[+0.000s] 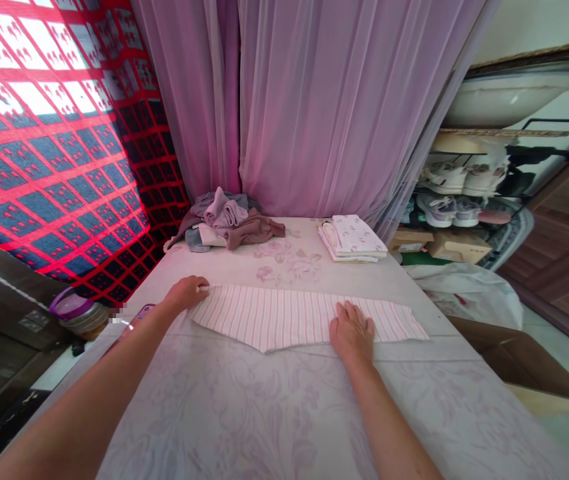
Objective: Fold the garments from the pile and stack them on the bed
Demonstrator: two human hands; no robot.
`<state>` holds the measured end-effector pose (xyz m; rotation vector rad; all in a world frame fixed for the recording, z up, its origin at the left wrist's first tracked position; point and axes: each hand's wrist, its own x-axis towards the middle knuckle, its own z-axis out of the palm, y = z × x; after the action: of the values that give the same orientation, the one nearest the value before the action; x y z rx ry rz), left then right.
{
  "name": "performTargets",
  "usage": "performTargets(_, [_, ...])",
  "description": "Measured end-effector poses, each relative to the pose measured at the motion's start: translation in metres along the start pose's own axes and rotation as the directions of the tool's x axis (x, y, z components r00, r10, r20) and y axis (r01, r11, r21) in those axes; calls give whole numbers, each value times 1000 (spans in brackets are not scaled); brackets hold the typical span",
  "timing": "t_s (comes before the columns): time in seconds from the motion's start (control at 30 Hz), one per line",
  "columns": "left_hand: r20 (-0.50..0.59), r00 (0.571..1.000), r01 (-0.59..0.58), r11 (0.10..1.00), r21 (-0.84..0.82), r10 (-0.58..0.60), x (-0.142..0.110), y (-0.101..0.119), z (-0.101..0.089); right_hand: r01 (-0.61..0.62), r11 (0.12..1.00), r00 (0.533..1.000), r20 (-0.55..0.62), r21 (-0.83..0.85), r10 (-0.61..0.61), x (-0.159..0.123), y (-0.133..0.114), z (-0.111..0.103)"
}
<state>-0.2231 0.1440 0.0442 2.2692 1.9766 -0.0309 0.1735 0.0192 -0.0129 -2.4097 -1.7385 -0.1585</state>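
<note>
A striped pink-and-white cloth (264, 319) lies flat on the floral bedcover (224, 400) at mid-frame. The right hand (351, 331) rests open on it, apparently to hold it smooth; the left hand (185, 294) touches its left end, grip uncertain.

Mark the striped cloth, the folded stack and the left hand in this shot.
Striped cloth (264, 320), head view, middle of the cloth.
Folded stack (351, 237), head view, top layer of the stack.
Left hand (184, 295), head view, back of the hand.
</note>
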Motion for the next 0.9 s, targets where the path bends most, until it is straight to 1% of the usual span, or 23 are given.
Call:
performTargets(0.07, [-52,998,-41,999,26,43,-6,5,2,1,1000,1000,-2,-3,-1,0,0,1])
performTargets(0.13, [-97,987,-121,991,49,125,-14,11,3,6,1000,1000,-12,-5,-6,0,1,2])
performTargets(0.2, [-95,975,-196,979,59,201,-21,16,3,8,1000,1000,-21,-6,-8,1,1,3])
performTargets(0.27, [-55,973,-222,974,53,225,-26,19,1,2,1000,1000,-24,-8,-2,1,1,4])
performTargets(0.33, [-14,984,-179,983,47,180,-26,22,-1,-3,1000,1000,-23,-11,3,1,1,5])
performTargets(0.4, [6,995,-101,994,42,101,-22,24,-4,0,1000,1000,-25,-13,-1,1,1,4])
performTargets(0.5, [0,1000,21,999,39,-21,-12,27,-6,6,1000,1000,-29,-9,-6,0,1,3])
performTargets(0.63, [-11,991,134,990,43,-134,-3,32,-3,8,1000,999,-32,5,-7,0,2,3])
performTargets(0.7, [-3,989,150,987,50,-150,-1,34,-1,5,1000,999,-34,11,-4,0,2,4])
performTargets(0.77, [9,990,139,989,57,-139,-1,34,0,6,1000,999,-34,14,-6,0,2,4])
performTargets(0.9, [27,994,107,991,85,-110,-1,33,-7,8,1000,999,-34,16,-8,0,2,4])
